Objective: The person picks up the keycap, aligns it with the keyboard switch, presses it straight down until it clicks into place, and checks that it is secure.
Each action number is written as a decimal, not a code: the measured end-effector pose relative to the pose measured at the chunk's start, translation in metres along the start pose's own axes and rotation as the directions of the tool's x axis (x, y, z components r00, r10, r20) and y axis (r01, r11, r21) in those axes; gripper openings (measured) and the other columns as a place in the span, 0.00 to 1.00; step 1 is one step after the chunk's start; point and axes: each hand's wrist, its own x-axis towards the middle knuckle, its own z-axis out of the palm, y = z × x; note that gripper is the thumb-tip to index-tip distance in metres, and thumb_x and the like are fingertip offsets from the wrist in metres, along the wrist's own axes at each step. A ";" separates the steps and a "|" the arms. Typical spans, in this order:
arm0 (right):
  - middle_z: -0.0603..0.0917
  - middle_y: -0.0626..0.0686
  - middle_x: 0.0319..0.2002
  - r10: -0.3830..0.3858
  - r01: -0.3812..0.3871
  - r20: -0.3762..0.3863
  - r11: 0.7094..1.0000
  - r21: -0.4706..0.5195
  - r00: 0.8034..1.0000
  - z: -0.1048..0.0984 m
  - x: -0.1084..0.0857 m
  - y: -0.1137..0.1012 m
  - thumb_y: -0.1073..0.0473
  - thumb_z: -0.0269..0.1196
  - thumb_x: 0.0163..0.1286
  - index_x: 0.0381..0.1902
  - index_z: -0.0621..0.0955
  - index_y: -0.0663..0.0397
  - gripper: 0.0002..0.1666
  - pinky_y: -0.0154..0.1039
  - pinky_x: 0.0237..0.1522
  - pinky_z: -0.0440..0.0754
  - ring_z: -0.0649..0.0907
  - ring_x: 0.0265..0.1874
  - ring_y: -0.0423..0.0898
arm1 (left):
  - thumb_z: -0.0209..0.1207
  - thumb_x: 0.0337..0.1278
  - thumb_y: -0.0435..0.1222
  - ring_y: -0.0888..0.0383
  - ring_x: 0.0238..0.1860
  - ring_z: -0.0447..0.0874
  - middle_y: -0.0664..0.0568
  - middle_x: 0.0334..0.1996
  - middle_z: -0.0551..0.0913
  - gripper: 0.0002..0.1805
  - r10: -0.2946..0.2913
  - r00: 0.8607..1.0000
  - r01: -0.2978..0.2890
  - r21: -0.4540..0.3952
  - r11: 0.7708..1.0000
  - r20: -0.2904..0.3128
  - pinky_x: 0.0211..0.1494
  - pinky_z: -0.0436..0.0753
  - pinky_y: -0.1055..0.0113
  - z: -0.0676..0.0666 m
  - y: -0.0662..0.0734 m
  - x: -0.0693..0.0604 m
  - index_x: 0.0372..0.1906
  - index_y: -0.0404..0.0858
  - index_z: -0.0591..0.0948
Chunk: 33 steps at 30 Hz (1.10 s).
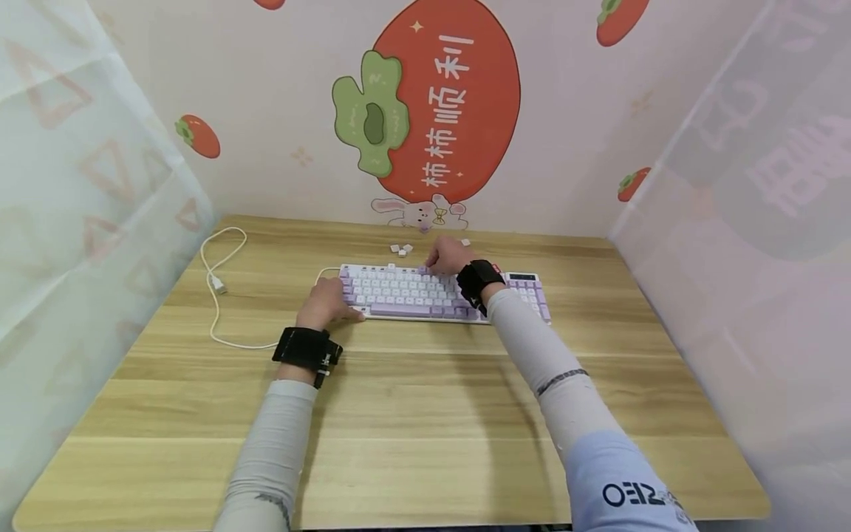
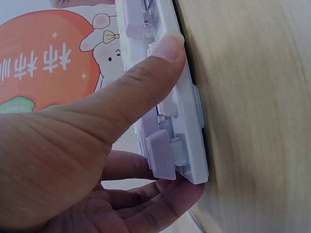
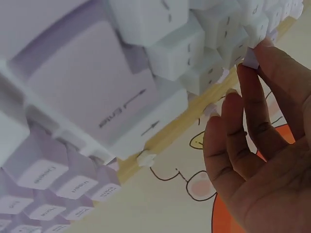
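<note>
A white and purple keyboard (image 1: 399, 292) lies across the table. At its left end, my left hand (image 1: 324, 301) grips the corner. In the left wrist view the thumb presses on the front rim, while the other fingers curl round the side edge. My right hand (image 1: 448, 255) is at the keyboard's top row, right of its middle. Thumb and index finger pinch a purple keycap (image 3: 250, 58) there; whether it is seated on its switch cannot be seen. Beneath the right wrist, part of the keys is hidden. A large purple Enter key (image 3: 87, 82) shows close up in the right wrist view.
Several loose white keycaps (image 1: 402, 250) lie behind the keyboard, and another keycap (image 1: 465, 242) lies farther right. A white cable (image 1: 214, 310) loops on the left with its USB plug (image 1: 218, 284). A patterned wall backdrop (image 1: 266, 177) stands behind the wooden table (image 1: 412, 436).
</note>
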 end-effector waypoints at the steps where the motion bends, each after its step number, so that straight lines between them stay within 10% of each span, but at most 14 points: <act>1: 0.90 0.56 0.43 0.013 -0.013 0.004 1.000 0.011 1.000 -0.001 0.000 -0.001 0.67 0.69 0.65 0.42 0.91 0.58 0.08 0.40 0.38 0.83 0.85 0.34 0.47 | 0.78 0.46 0.43 0.36 0.57 0.71 0.26 0.56 0.75 0.45 0.000 1.000 0.000 0.001 1.000 0.002 0.67 0.72 0.44 -0.001 0.000 0.001 0.60 0.18 0.70; 17: 0.78 0.49 0.22 0.031 -0.027 0.111 0.999 -0.036 0.993 -0.012 0.008 -0.001 0.60 0.66 0.71 0.25 0.87 0.59 0.14 0.36 0.28 0.70 0.72 0.21 0.44 | 0.79 0.45 0.43 0.37 0.54 0.72 0.26 0.54 0.76 0.44 0.031 1.000 -0.031 0.008 1.000 0.002 0.65 0.73 0.43 -0.005 0.000 0.000 0.57 0.17 0.71; 26: 0.86 0.62 0.53 0.003 -0.008 -0.060 0.997 -0.075 0.998 -0.036 0.018 0.035 0.64 0.62 0.73 0.54 0.86 0.63 0.15 0.47 0.56 0.81 0.84 0.50 0.56 | 0.79 0.44 0.43 0.36 0.57 0.72 0.27 0.54 0.76 0.45 0.027 1.000 -0.027 -0.001 1.000 -0.003 0.66 0.73 0.44 -0.002 0.002 0.000 0.59 0.17 0.71; 33: 0.90 0.58 0.43 0.014 -0.013 0.007 0.988 -0.157 1.000 -0.017 0.030 0.053 0.65 0.67 0.66 0.44 0.90 0.57 0.10 0.43 0.43 0.82 0.82 0.35 0.49 | 0.79 0.43 0.42 0.36 0.57 0.72 0.26 0.56 0.76 0.45 0.011 1.000 -0.011 -0.015 1.000 -0.011 0.66 0.73 0.44 -0.004 0.001 -0.002 0.59 0.17 0.71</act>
